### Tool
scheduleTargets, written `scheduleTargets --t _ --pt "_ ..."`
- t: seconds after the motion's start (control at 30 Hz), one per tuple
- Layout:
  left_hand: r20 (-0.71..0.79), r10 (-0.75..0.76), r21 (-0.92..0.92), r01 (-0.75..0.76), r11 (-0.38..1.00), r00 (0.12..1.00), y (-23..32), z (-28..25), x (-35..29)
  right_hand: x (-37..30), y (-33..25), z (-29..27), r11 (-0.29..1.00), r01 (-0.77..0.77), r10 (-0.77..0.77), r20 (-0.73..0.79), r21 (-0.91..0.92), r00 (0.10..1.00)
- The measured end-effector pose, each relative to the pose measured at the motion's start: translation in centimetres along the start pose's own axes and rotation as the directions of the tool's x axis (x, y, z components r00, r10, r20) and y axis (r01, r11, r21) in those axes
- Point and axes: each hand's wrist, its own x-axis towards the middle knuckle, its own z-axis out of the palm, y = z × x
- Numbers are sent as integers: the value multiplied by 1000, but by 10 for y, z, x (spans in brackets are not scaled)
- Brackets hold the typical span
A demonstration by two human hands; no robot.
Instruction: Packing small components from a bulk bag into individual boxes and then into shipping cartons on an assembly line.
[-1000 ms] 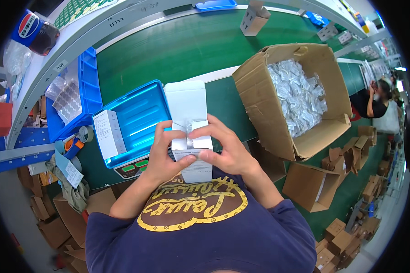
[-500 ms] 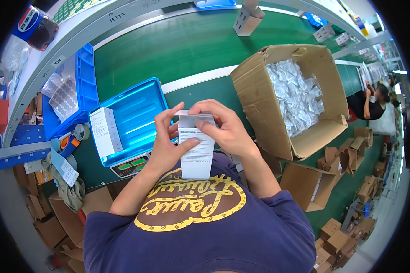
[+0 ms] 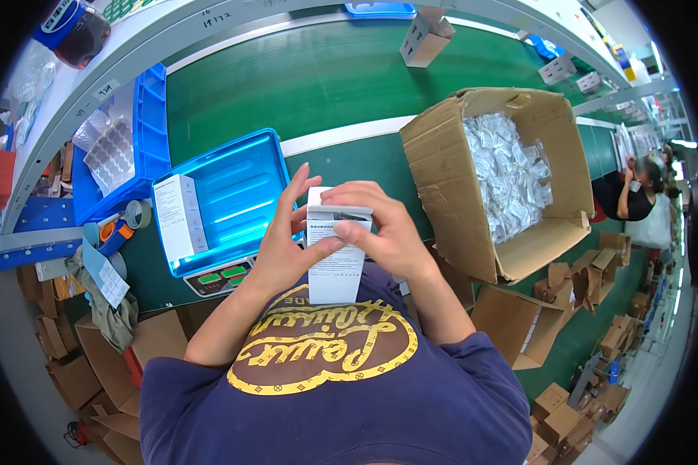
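Observation:
A narrow white carton (image 3: 334, 277) with fine print stands against my shirt, its top end away from me. My left hand (image 3: 285, 240) grips its left side, thumb on the printed face and index finger stretched up past the top. Curled over the top end, my right hand (image 3: 388, 235) presses its thumb on the front just below a dark slit at the flap. The fingertips behind the carton are hidden. A similar white carton (image 3: 180, 217) lies in the blue tray (image 3: 240, 194) to the left.
A scale with green displays (image 3: 223, 277) sits under the tray. On the right, an open cardboard box (image 3: 451, 186) holds small clear bags (image 3: 512, 174). Beyond runs a green conveyor belt (image 3: 287, 85) with an upright white carton (image 3: 425, 45). A blue bin (image 3: 149, 132) stands left; a co-worker (image 3: 637, 186) sits far right.
The carton's top flap has come down toward its front edge, and a dark slit now shows there. My right fingers have shifted over the top. The whole view has moved slightly.

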Motion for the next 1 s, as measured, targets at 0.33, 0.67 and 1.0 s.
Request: scheduleTargets --t 0.33,0.67,1.0 --pt "37 -33 -17 34 999 999 -13 -2 -2 4 -13 -8 996 -63 74 167 -70 983" --pt "33 -19 -31 20 999 999 -12 -3 -8 2 -10 -8 997 -41 51 162 -64 986" --pt "-152 -4 -149 -19 989 988 -31 -18 -13 -12 18 20 970 -222 211 117 101 971"
